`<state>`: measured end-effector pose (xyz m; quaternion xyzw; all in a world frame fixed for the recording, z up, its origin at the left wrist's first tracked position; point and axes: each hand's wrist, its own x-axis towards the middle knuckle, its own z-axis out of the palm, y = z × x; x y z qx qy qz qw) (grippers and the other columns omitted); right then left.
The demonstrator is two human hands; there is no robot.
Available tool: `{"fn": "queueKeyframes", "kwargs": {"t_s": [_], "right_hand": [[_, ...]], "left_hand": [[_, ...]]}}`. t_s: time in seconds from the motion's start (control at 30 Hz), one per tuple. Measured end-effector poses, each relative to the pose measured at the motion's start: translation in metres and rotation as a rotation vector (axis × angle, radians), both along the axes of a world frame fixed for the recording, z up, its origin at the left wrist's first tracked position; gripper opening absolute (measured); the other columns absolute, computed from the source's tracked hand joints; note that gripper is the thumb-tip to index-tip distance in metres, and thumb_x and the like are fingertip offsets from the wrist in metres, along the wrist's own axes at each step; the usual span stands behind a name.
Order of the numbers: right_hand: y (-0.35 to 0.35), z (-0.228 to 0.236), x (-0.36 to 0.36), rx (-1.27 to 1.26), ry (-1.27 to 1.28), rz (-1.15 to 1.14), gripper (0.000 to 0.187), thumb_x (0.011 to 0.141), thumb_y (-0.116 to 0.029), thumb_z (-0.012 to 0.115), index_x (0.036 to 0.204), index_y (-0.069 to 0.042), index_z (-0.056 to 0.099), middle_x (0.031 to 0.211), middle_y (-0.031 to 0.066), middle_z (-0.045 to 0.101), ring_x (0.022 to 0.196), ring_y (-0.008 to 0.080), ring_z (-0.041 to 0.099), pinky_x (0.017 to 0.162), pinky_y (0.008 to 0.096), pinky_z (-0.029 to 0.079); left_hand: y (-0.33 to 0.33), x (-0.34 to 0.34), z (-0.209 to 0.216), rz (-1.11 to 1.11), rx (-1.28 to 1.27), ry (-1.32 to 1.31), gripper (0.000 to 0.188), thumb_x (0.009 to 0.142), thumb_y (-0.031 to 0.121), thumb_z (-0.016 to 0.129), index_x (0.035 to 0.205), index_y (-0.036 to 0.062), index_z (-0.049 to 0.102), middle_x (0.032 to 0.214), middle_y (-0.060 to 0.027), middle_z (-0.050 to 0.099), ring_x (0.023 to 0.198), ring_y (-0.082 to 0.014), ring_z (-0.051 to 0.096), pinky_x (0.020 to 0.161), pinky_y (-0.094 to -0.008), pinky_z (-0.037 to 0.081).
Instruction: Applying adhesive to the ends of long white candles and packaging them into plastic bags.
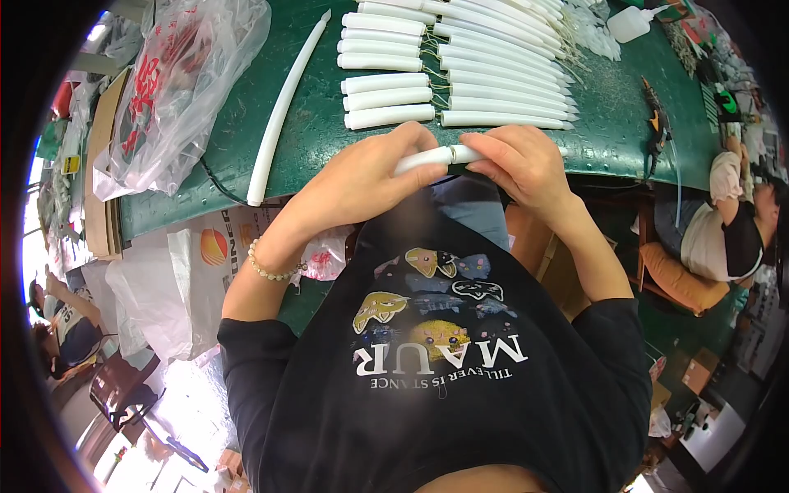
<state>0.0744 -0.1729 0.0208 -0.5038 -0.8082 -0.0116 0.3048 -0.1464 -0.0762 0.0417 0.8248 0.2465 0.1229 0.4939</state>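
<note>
My left hand point(374, 170) is closed round the thick white base of an electric taper candle point(424, 159). My right hand point(523, 161) pinches the candle's other part, whose pale tip sticks out past the fingers. Between the hands the two parts meet end to end at a narrow joint, just over the table's near edge. Beyond my hands lie rows of candles in two parts: short white bases point(389, 117) on the left, long pointed tapers point(501, 120) on the right, with thin wires linking them. A whole white candle point(283, 111) rests left of the rows.
A clear plastic bag point(189, 82) with red print covers the green table's point(222, 135) left end. At the right lie a glue gun point(655, 127) and a white squeeze bottle point(631, 25). White sacks point(177, 283) hang below the left edge. Other people sit at both sides.
</note>
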Motion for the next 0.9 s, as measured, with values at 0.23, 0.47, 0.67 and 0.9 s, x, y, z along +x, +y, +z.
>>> {"fn": "queueKeyframes", "kwargs": {"t_s": [0.23, 0.47, 0.67, 0.9], "right_hand": [[0.001, 0.005, -0.001, -0.004, -0.031, 0.015, 0.035, 0.077, -0.022, 0.071, 0.108, -0.008, 0.065, 0.086, 0.0065, 0.064, 0.076, 0.0259, 0.062, 0.064, 0.0355, 0.049], [0.001, 0.011, -0.003, -0.005, -0.097, 0.005, 0.032, 0.074, -0.019, 0.073, 0.103, -0.009, 0.063, 0.083, 0.0039, 0.060, 0.073, 0.0228, 0.060, 0.063, 0.0334, 0.048], [0.000, 0.015, -0.001, -0.088, -0.163, -0.017, 0.031, 0.075, -0.019, 0.072, 0.104, -0.010, 0.064, 0.080, 0.0052, 0.060, 0.070, 0.0252, 0.061, 0.059, 0.0355, 0.048], [-0.002, 0.015, -0.003, -0.053, -0.230, -0.029, 0.032, 0.074, -0.019, 0.073, 0.104, -0.012, 0.065, 0.077, 0.0032, 0.057, 0.066, 0.0223, 0.059, 0.055, 0.0340, 0.046]], "left_hand": [[0.008, -0.001, 0.004, -0.097, -0.075, 0.095, 0.030, 0.098, 0.028, 0.049, 0.094, -0.0007, 0.058, 0.066, -0.0047, 0.053, 0.062, -0.0158, 0.049, 0.059, -0.0317, 0.041], [0.010, 0.000, 0.006, -0.111, 0.044, 0.158, 0.034, 0.099, 0.032, 0.045, 0.098, 0.0019, 0.060, 0.067, -0.0090, 0.055, 0.063, -0.0246, 0.054, 0.060, -0.0357, 0.043], [0.010, 0.002, 0.005, -0.121, 0.125, 0.202, 0.032, 0.098, 0.031, 0.045, 0.100, 0.0033, 0.061, 0.082, -0.0149, 0.064, 0.078, -0.0338, 0.060, 0.069, -0.0398, 0.046], [0.009, 0.003, 0.000, -0.125, 0.215, 0.265, 0.032, 0.097, 0.032, 0.047, 0.099, 0.0036, 0.062, 0.083, -0.0160, 0.063, 0.077, -0.0356, 0.060, 0.068, -0.0415, 0.046]]}}
